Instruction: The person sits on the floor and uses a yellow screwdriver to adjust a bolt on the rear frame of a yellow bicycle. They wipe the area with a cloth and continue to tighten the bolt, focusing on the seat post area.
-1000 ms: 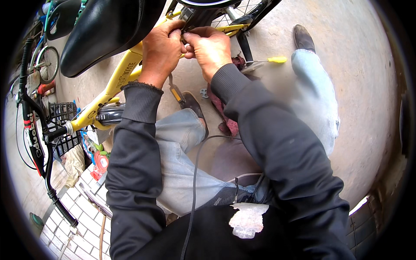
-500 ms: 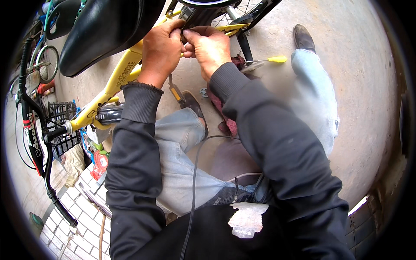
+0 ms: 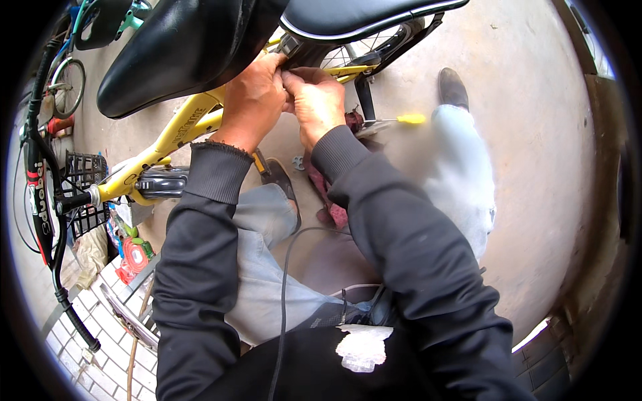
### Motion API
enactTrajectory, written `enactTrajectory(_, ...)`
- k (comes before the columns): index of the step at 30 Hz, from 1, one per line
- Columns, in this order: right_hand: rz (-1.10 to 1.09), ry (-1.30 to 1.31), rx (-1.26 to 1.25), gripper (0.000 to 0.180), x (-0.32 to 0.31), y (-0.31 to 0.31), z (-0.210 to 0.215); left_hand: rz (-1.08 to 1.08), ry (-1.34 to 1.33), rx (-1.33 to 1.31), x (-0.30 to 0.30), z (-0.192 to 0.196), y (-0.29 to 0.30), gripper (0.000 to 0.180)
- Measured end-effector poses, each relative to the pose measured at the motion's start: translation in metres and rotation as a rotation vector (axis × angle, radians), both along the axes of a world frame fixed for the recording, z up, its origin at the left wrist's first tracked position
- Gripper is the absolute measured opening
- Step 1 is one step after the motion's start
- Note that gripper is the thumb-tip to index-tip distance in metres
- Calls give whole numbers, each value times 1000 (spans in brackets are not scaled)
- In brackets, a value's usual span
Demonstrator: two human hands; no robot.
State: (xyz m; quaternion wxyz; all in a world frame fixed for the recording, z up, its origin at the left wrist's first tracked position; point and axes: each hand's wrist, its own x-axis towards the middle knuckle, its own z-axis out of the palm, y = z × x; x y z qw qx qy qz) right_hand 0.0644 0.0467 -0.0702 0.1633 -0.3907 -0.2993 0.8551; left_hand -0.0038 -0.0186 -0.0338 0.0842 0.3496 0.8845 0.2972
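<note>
Both my hands meet at the yellow bicycle frame (image 3: 180,125), just under the rear of the black saddle (image 3: 180,57). My left hand (image 3: 253,103) has its fingers closed at a dark part below the saddle; what they grip is hidden. Close against it, my right hand (image 3: 314,100) pinches with thumb and curled fingers, and anything between them is too small to make out. Behind the saddle sits a padded black rear seat (image 3: 368,19) with a white edge line. A screwdriver with a yellow handle (image 3: 410,119) lies right of my right hand, its shaft pointing toward the pedal area.
The black handlebar (image 3: 41,200) and a wire basket (image 3: 87,190) are at the left. A yellow-handled tool (image 3: 261,162) is by my shoe (image 3: 281,187). A small grey metal piece (image 3: 298,162) and dark red cloth (image 3: 334,214) lie on the floor. A black cable (image 3: 284,287) hangs across my lap.
The view has shifted, so more of the rear seat shows and the bicycle appears lower. My hands stay together at the same spot under the saddle, with fingers slightly moved.
</note>
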Motion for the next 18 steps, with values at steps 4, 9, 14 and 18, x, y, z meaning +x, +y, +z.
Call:
enactTrajectory(4, 0, -2, 76, 23, 0, 0, 2, -31, 83, -59, -1, 2, 0, 23)
enactTrajectory(9, 6, -22, 64, 22, 0, 1, 4, -1, 63, -38, -1, -2, -1, 23)
enactTrajectory(14, 1, -21, 61, 21, 0, -1, 3, 10, 45, -42, -2, -1, -1, 24)
enactTrajectory(18, 52, -52, 99, 28, 2, 0, 4, 14, 11, -29, -2, 0, -1, 24)
